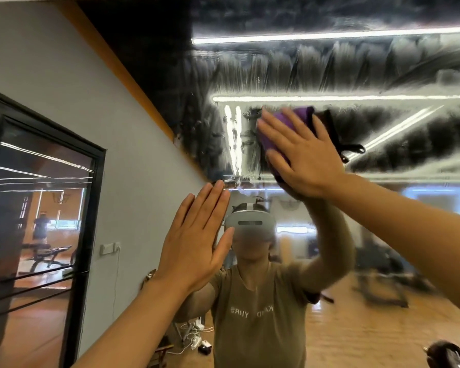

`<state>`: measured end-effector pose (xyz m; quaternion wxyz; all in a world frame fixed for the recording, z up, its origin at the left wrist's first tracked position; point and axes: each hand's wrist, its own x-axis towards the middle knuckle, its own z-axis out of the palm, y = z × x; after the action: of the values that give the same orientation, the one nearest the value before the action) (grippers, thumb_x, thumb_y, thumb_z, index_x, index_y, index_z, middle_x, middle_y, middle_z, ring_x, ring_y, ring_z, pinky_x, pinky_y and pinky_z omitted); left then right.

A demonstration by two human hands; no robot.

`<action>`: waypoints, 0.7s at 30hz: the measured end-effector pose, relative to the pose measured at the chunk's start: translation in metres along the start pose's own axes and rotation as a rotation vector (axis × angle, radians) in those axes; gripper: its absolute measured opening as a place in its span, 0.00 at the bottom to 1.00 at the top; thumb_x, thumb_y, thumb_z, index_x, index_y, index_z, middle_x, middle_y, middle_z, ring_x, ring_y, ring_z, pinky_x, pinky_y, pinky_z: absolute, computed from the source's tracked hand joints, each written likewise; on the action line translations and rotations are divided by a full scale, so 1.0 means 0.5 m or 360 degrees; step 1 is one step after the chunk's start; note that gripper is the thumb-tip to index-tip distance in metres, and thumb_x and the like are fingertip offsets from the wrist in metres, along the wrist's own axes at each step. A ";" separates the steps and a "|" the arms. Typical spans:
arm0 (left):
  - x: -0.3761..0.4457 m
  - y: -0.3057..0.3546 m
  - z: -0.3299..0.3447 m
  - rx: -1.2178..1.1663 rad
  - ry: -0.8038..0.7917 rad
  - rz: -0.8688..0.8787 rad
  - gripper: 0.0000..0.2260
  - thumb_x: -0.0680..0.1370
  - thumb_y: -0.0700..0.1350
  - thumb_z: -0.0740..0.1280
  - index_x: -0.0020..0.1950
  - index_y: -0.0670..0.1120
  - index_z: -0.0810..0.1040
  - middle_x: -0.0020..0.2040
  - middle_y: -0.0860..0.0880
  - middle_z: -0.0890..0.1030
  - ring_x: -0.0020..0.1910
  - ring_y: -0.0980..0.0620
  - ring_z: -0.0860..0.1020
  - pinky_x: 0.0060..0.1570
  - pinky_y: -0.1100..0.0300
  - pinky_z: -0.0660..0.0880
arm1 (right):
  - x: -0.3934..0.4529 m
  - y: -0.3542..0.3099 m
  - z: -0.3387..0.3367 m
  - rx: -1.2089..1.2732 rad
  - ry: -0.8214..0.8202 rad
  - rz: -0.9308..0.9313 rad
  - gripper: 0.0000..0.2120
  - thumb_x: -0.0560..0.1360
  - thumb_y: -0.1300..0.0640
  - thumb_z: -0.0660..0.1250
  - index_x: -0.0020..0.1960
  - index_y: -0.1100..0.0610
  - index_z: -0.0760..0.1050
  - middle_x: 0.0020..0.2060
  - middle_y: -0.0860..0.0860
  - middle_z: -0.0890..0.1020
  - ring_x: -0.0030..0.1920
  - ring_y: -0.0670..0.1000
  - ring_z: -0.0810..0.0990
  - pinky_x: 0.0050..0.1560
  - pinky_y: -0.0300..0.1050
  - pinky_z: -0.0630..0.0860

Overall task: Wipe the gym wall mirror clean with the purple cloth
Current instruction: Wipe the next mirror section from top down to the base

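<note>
Right hand: your right hand was raised high with its fingers straight and spread, pressing the purple cloth flat against the glass.
Left hand: your left hand was lower and to the left, fingers straight and held together, palm turned to the glass (I could not tell whether it touched).
Purple cloth: it sat bunched under your right palm and fingers, showing above and to the left of them, on the upper part of the mirror.
Mirror: the gym wall mirror carried white streaky smears across its upper part, above and around the cloth; lower down it reflected a person in an olive shirt and a white headset.
Side wall: a grey wall ran along the left, with a black-framed glass door and a white wall switch beside it.
</note>
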<state>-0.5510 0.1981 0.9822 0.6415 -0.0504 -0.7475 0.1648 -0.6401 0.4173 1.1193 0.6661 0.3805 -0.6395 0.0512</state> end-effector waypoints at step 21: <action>-0.003 -0.004 -0.002 -0.0082 -0.0042 0.0013 0.28 0.85 0.54 0.51 0.83 0.45 0.53 0.83 0.48 0.50 0.82 0.52 0.46 0.79 0.58 0.39 | 0.085 0.015 -0.025 0.0021 -0.0226 0.0010 0.29 0.81 0.40 0.45 0.82 0.42 0.51 0.81 0.41 0.53 0.82 0.48 0.48 0.78 0.54 0.40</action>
<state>-0.5495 0.1960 0.9817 0.6295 -0.0676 -0.7596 0.1487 -0.6265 0.4123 1.1620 0.6162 0.3855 -0.6861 0.0305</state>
